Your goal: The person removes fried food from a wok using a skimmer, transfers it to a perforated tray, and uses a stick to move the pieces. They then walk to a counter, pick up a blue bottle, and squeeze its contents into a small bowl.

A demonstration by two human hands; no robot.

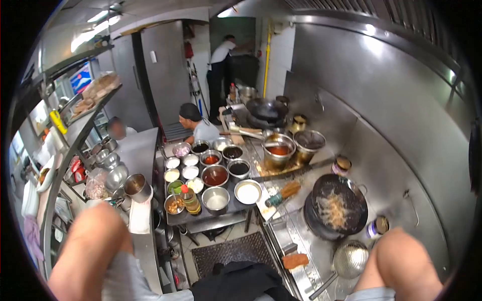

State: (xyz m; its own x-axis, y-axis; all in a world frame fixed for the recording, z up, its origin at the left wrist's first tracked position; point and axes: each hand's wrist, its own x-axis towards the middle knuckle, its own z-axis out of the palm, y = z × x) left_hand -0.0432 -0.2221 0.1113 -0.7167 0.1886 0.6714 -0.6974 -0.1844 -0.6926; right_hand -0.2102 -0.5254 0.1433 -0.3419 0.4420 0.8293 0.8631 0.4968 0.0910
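Observation:
Both of my forearms are bent back toward the camera, so neither my left hand nor my right hand shows. My left elbow point(100, 220) is raised in front of the steel counter point(143, 143). At the lower right, my right elbow point(404, 251) is beside a round perforated strainer point(351, 259). Pale food point(333, 209) sits in bubbling oil in a black wok point(356, 200) on the stove. A folded reddish-brown cloth or pad point(295, 261) lies on the stove's steel edge. What my hands hold, if anything, is hidden.
Several bowls of sauces and ingredients, with an oil bottle point(190, 200), stand on the middle table point(203, 223). Metal pots point(277, 155) and a second wok point(267, 111) are farther back. Two people are beyond the table and another stands at the back.

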